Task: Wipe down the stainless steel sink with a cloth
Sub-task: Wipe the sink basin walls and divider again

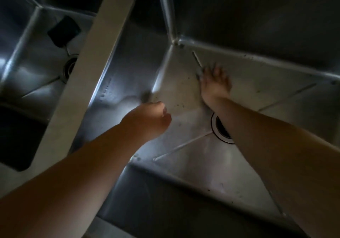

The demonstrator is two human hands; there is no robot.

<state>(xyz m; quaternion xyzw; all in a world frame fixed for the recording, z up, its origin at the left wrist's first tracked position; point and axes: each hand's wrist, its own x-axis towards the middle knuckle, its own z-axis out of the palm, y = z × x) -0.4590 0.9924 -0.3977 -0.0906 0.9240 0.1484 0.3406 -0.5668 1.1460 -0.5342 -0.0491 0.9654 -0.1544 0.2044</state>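
Both bare arms reach down into the right basin of the stainless steel sink (239, 179); the left hand (149, 120) hangs nearer, curled into a loose fist above the floor, something small and blurred at its knuckles; past the drain (220, 127), the right hand (215, 83) lies flat, fingers spread, near the far corner; whether a cloth is under it I cannot tell; a pale divider (88, 68) parts off the left basin.

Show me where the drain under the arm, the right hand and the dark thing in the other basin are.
drain (214, 125), head view, on its bright left rim.
right hand (215, 85), head view, on its back.
dark object (63, 30), head view, on its middle.
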